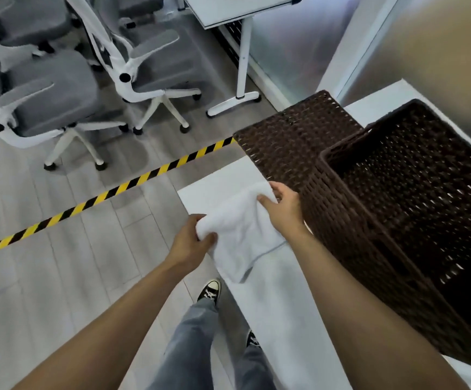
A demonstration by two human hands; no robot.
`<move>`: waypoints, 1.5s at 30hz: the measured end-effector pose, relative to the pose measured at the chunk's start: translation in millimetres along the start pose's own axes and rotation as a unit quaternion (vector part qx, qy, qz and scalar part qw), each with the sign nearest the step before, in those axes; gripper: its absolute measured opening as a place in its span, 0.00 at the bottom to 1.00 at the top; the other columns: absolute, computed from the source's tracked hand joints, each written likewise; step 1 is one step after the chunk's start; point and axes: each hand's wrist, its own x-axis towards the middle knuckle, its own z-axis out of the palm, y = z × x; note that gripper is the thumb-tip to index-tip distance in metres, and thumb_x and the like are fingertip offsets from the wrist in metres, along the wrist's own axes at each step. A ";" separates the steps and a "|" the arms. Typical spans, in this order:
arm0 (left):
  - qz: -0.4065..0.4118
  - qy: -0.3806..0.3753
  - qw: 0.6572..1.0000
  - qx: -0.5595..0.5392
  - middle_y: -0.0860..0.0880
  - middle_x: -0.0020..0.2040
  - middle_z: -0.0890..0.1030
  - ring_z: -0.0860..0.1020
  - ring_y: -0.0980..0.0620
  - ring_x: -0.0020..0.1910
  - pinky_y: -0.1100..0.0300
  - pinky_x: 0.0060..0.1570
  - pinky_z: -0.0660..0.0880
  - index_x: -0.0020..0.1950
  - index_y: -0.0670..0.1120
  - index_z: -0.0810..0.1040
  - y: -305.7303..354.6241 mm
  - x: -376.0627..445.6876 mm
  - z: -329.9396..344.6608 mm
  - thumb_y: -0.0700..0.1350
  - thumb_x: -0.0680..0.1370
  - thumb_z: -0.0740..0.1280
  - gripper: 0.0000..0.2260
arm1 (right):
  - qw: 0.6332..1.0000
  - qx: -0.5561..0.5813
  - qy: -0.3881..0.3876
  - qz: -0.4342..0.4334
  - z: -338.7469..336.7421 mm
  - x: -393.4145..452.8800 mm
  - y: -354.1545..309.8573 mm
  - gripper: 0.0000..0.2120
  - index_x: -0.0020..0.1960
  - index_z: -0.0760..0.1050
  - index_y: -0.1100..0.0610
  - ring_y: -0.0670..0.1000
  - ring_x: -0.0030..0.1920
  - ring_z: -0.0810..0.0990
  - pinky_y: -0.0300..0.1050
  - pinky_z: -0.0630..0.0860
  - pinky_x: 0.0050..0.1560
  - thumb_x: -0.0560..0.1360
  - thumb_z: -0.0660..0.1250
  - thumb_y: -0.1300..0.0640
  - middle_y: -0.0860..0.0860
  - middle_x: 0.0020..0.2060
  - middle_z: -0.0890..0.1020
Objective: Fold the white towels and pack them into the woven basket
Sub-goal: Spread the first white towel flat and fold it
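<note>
The left hand (190, 240) has its fingers (207, 238) curled round one corner of a soft white terry towel (240, 229); the right hand (283, 206) pinches the far corner. The towel hangs over the white tabletop (273, 299), just beside the tall dark brown woven basket (341, 220). The basket's open woven lid (293, 136) tilts beyond it. Past the tabletop lie yellow-black floor tape (110, 191) and grey office chairs (59, 91).

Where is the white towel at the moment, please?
In the head view, the white towel lies at the white table's left edge, held by both hands, left and right, beside the woven basket.
</note>
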 end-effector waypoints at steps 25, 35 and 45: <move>0.278 -0.118 0.800 0.519 0.44 0.81 0.60 0.56 0.36 0.79 0.36 0.74 0.51 0.78 0.60 0.64 -49.9 69.9 0.4 0.65 0.76 0.66 0.32 | 0.910 -0.406 0.006 -0.084 76.5 -47.6 77.5 0.30 0.81 0.59 0.46 0.54 0.77 0.64 0.52 0.66 0.73 0.81 0.62 0.47 0.52 0.79 0.65; 0.256 -0.134 0.808 0.513 0.45 0.81 0.58 0.53 0.39 0.80 0.39 0.78 0.45 0.79 0.59 0.63 -23.5 70.2 -1.5 0.63 0.80 0.62 0.28 | 0.919 -0.390 0.007 -0.049 72.7 -42.7 55.8 0.29 0.80 0.61 0.48 0.54 0.77 0.64 0.51 0.63 0.74 0.81 0.63 0.48 0.52 0.79 0.64; 0.372 -0.107 0.791 0.473 0.44 0.68 0.77 0.74 0.38 0.68 0.39 0.69 0.68 0.64 0.51 0.78 42.8 32.5 13.2 0.52 0.72 0.76 0.22 | 0.920 -0.340 0.185 -0.063 29.9 -96.3 37.1 0.24 0.74 0.71 0.52 0.52 0.69 0.74 0.50 0.70 0.69 0.79 0.64 0.51 0.52 0.72 0.75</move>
